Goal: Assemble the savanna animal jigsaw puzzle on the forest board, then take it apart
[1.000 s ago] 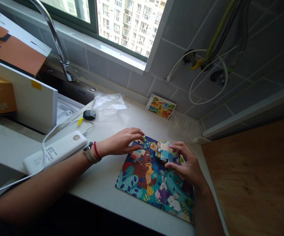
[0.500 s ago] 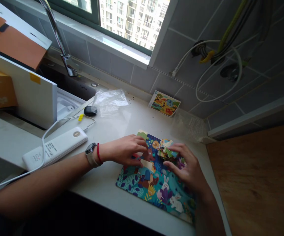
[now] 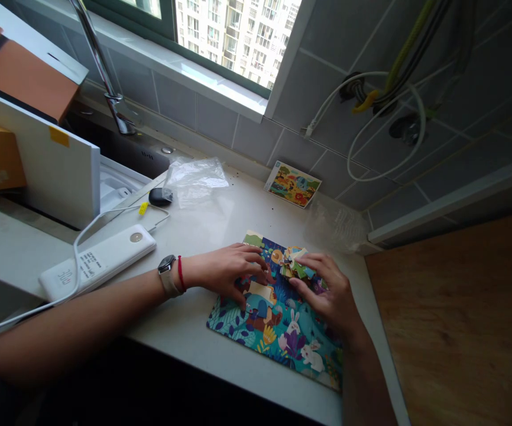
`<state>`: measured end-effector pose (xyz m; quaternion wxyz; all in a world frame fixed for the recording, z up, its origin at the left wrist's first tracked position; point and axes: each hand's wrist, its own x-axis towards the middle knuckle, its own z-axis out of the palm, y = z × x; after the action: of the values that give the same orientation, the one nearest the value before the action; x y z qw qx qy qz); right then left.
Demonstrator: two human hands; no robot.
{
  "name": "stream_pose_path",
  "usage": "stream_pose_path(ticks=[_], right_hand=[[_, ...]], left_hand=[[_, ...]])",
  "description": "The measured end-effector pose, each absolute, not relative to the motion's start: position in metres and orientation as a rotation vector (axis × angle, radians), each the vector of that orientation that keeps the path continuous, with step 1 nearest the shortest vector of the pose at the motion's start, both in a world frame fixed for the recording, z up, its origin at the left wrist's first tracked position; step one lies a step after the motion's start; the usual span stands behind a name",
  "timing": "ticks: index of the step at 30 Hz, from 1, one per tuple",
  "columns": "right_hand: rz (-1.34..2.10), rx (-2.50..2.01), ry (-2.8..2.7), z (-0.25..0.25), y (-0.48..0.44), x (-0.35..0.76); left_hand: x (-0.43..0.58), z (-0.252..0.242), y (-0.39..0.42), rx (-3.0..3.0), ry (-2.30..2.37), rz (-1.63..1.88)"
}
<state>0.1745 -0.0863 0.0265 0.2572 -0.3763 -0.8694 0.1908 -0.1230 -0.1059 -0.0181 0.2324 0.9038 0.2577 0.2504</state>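
Observation:
A colourful animal jigsaw puzzle (image 3: 278, 337) lies flat on the white counter, with rabbits and plants in its picture. My left hand (image 3: 227, 272) rests over its upper left part, palm down, fingers spread and thumb apart. Close to that thumb is a pale, blank-looking puzzle piece (image 3: 261, 290) on the picture. On the upper right of the puzzle sits a heap of loose puzzle pieces (image 3: 295, 264), green, yellow and white. The thumb and fingers of my right hand (image 3: 333, 293) close around the heap's right side.
A picture card (image 3: 294, 184) leans near the tiled wall, beside a clear plastic bag (image 3: 336, 225). More clear wrapping (image 3: 196, 180) lies by a black mouse-like object (image 3: 160, 197). To the left are a white power bank (image 3: 99, 263) with a cable, boxes over the sink, and a faucet (image 3: 116, 109).
My left thumb has drawn back left, off the pale piece, uncovering more of the blue elephant picture. My right fingers have shifted slightly on the heap. The whole view has moved a little.

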Motion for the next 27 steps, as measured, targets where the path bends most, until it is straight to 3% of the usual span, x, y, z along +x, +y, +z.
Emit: stream_pose_path(ticks=[6,17,27], right_hand=[[0.856,-0.992,-2.760,0.027,-0.115,0.139],[0.828,-1.084,-2.825,0.024,-0.114,0.143],[0.591,-1.202,-2.828,0.016,-0.117,0.136]], left_hand=[[-0.125,-0.017,-0.104,2.432,0.769,0.741],[-0.135,-0.013,-0.101,2.536,0.853,0.612],[-0.132,-0.010,-0.105,2.443,0.824,0.627]])
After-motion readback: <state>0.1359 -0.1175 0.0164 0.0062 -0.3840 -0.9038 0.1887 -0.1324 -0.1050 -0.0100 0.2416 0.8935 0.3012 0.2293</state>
